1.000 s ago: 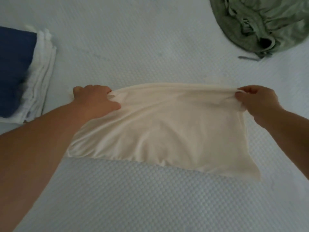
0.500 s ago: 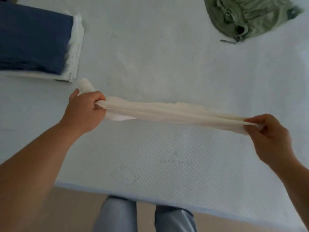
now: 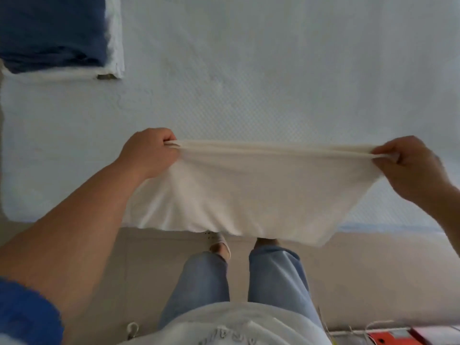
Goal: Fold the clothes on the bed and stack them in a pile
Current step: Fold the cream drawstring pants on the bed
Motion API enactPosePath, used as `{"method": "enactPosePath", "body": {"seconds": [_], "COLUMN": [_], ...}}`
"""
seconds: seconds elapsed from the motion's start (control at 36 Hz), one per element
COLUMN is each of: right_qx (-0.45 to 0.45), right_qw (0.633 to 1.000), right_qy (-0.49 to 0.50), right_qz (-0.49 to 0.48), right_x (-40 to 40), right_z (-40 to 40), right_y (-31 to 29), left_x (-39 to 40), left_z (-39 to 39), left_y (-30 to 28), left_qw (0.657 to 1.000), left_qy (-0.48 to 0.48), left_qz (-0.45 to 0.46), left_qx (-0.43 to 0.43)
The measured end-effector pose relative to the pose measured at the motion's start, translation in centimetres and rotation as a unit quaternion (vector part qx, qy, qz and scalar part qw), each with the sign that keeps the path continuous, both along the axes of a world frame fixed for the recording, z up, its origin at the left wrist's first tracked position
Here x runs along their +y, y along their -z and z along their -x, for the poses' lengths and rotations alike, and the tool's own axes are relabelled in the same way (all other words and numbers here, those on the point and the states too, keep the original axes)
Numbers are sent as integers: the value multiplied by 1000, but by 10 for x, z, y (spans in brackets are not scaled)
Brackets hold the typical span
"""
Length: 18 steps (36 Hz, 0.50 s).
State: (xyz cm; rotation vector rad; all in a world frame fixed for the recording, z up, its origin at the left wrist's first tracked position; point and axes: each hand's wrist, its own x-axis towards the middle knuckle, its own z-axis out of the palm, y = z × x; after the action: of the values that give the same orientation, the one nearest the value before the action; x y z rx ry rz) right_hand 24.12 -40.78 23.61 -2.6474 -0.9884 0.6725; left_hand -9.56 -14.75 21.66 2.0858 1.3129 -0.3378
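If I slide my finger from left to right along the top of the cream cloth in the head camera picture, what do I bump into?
left hand → cream cloth, stretched between both hands → right hand

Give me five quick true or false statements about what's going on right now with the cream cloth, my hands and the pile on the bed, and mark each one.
1. Both hands hold the cream cloth by its top edge. True.
2. The cloth lies flat on the bed. False: it hangs from the left hand and the right hand, lifted near the bed's edge.
3. A dark blue garment tops the pile at the upper left. True.
4. The left hand is open and rests on the pile. False: it grips a cloth corner, away from the pile.
5. White folded fabric shows beside the blue garment. True.
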Motion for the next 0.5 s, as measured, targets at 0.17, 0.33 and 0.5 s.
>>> {"method": "enactPosePath", "body": {"seconds": [0.17,0.33,0.5], "right_qx": [-21,-31,32], "right_qw": [997,998,996], "right_qy": [-1,19,72], "right_qz": [77,45,45], "right_x": [40,72,84], "right_z": [-23,-59,-79], "right_y": [90,153,176], "left_x": [6,30,31], "left_z": [-36,-72,-99], "left_y": [104,153,153], "left_qw": [993,973,966], "left_qy": [-19,-47,-68], "left_qz": [-94,-197,-175], "left_qx": [76,115,175]}}
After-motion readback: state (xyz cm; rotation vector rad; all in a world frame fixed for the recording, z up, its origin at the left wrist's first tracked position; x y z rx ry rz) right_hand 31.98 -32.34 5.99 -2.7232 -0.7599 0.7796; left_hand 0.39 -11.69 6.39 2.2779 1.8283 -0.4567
